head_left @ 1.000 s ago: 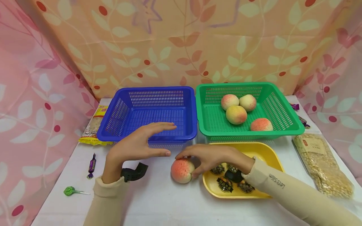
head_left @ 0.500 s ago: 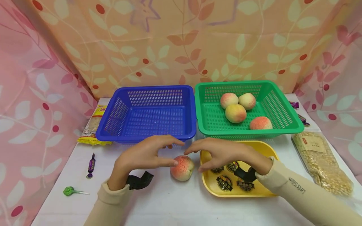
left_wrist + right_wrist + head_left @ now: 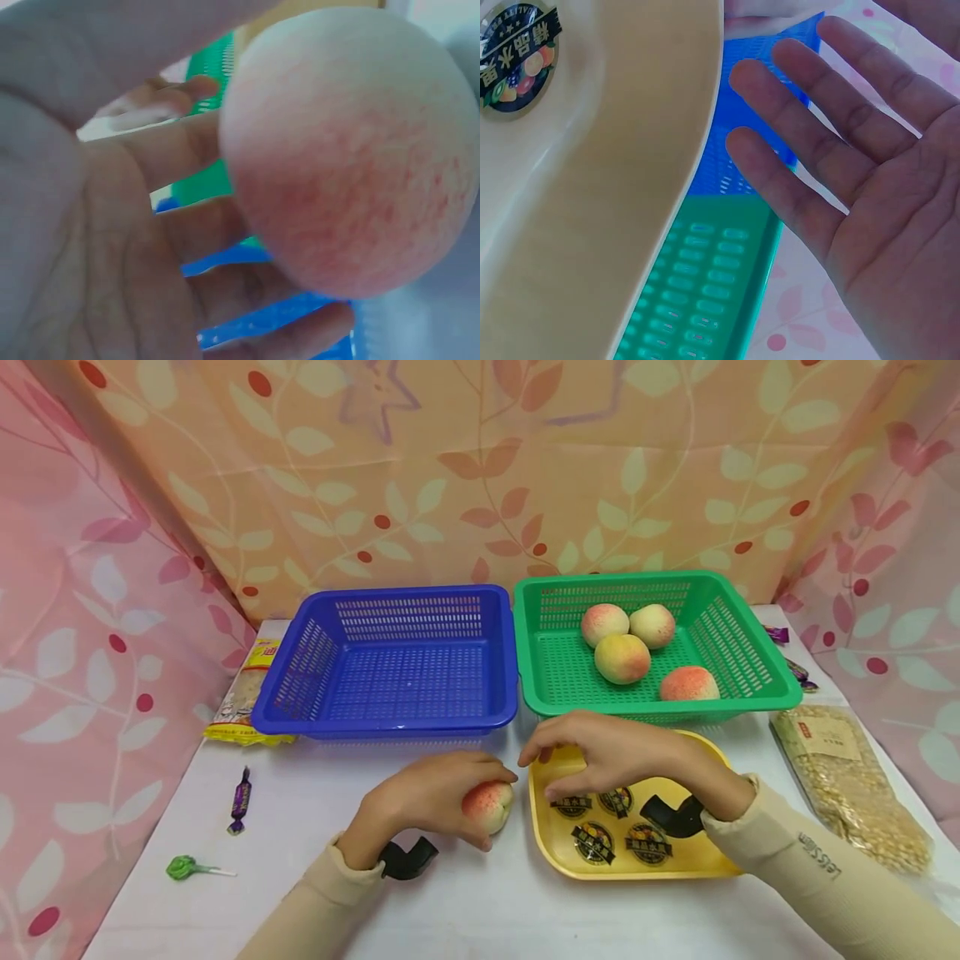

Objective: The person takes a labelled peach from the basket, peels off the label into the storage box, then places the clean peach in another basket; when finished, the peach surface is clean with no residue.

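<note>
A pinkish-red and cream peach [image 3: 491, 807] sits on the white tablecloth in front of the blue basket. My left hand [image 3: 431, 795] holds it from the left, thumb on the near side and fingers on the far side. In the left wrist view the fingers reach round behind the peach [image 3: 352, 157]. My right hand [image 3: 611, 750] hovers over the left part of the yellow tray [image 3: 553, 847], fingers loosely bent and nothing in them. Its fingers are spread beside the tray rim in the right wrist view. Round fruit stickers [image 3: 648, 845] show on the tray floor.
A blue basket [image 3: 386, 727] stands behind the left hand. Beside it, a green basket [image 3: 555, 706] holds several peaches [image 3: 622, 658]. A bag of grains [image 3: 851, 785] lies at right. On the left are a yellow bag [image 3: 247, 693], a purple-wrapped candy [image 3: 240, 800] and a green lollipop [image 3: 182, 867].
My left hand has moved right and down and taken hold of the peach. The right hand, earlier on the peach, has let go and drawn back to the right over the tray.
</note>
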